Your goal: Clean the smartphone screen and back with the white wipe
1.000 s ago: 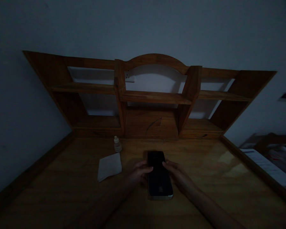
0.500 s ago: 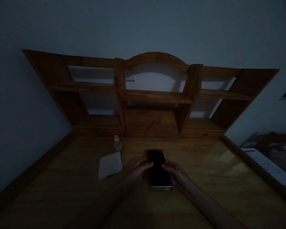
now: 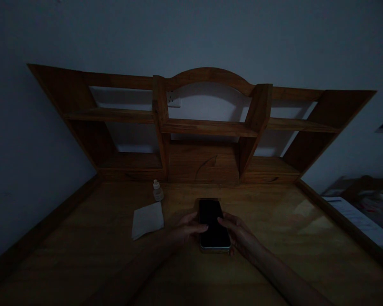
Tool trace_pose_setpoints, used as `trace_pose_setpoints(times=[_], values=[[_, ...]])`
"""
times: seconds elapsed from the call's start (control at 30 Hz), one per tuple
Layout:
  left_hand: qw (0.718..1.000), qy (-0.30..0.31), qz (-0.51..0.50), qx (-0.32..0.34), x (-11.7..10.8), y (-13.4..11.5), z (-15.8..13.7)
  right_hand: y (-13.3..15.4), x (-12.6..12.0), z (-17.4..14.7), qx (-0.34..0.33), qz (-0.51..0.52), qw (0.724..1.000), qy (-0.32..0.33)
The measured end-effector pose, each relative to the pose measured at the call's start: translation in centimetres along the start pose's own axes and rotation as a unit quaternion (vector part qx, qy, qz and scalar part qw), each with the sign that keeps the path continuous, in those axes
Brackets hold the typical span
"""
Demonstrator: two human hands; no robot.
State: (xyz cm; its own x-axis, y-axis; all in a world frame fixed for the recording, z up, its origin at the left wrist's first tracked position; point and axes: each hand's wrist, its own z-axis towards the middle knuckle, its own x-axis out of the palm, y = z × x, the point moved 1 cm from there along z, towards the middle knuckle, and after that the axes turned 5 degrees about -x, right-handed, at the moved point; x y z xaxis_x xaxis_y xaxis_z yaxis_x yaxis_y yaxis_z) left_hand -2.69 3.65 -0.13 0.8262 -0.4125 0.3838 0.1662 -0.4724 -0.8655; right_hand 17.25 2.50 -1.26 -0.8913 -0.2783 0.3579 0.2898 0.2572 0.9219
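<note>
A dark smartphone (image 3: pixel 213 233) with a pale lower edge is held between both hands above the wooden desk, its black screen facing up. My left hand (image 3: pixel 188 227) grips its left side, the thumb lying over the screen. On the opposite side, my right hand (image 3: pixel 238 229) holds the edge with its thumb tip on the glass. The other fingers are mostly hidden behind or under the phone. To the left lie a folded white cloth or tissue (image 3: pixel 147 220) and, just behind it, a small capped dropper bottle (image 3: pixel 158 191) standing upright.
A wooden shelf unit (image 3: pixel 207 128) with several compartments stands along the back of the desk (image 3: pixel 274 238). A wall socket (image 3: pixel 174 100) shows through its middle opening. Beyond the desk's raised right edge (image 3: pixel 338 216) lie white papers (image 3: pixel 364 223). The room is dim.
My left thumb has slid down along the screen, toward me. My right hand and the phone stay nearly in place, and the view has shifted very slightly.
</note>
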Motion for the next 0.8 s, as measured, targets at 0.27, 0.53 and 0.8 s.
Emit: trace_pose_setpoints(times=[0.27, 0.53, 0.8], values=[[0.997, -0.048, -0.058, 0.013, -0.1, 0.6, 0.7, 0.6, 0.3, -0.4, 0.052, 0.032, 0.997, 0.054], [0.988, -0.108, -0.102, 0.029, -0.3, 0.8, 1.2, 0.4, 0.1, -0.1, 0.043, 0.055, 0.995, 0.068], [0.99, -0.104, -0.077, 0.057, -0.6, 1.2, 1.4, -0.1, -0.2, 0.0, 0.048, 0.055, 0.992, 0.102]])
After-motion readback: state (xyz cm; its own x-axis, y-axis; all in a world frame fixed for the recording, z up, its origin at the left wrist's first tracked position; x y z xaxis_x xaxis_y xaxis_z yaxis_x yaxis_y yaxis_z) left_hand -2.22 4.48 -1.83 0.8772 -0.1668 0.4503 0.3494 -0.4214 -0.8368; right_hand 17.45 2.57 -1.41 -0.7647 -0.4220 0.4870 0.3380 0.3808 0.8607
